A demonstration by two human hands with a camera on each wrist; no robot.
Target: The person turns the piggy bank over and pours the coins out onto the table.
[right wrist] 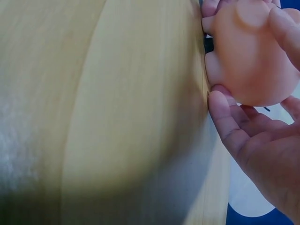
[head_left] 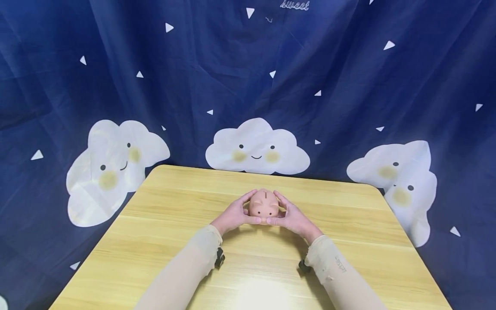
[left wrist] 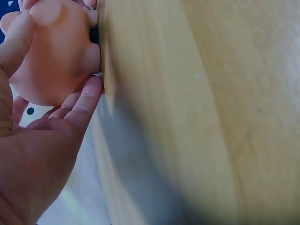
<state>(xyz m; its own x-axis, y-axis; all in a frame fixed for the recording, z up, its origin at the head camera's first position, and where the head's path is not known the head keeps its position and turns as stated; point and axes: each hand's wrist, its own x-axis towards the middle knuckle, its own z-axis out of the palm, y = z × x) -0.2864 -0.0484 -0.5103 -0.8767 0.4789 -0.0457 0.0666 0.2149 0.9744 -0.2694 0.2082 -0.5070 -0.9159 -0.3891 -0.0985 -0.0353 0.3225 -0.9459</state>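
A pink piggy bank (head_left: 264, 206) faces me near the middle of the wooden table, its coin slot (head_left: 265, 195) showing on top. My left hand (head_left: 235, 214) holds it from the left side, and my right hand (head_left: 293, 218) from the right. Both thumbs meet close to the snout, while the other fingers curve round its flanks. In the left wrist view, the pig's stubby feet (left wrist: 89, 58) stand at the tabletop with my fingertips low beside them. The right wrist view shows fingers (right wrist: 224, 112) likewise under the round body (right wrist: 255, 61).
The wooden table (head_left: 174, 206) has rounded far corners. Behind it hangs a dark blue curtain (head_left: 232, 56) printed with white clouds and triangles. Beige sleeves (head_left: 193, 262) cover both forearms, and a small black device (head_left: 219, 257) sits at the left wrist, another (head_left: 304, 267) at the right.
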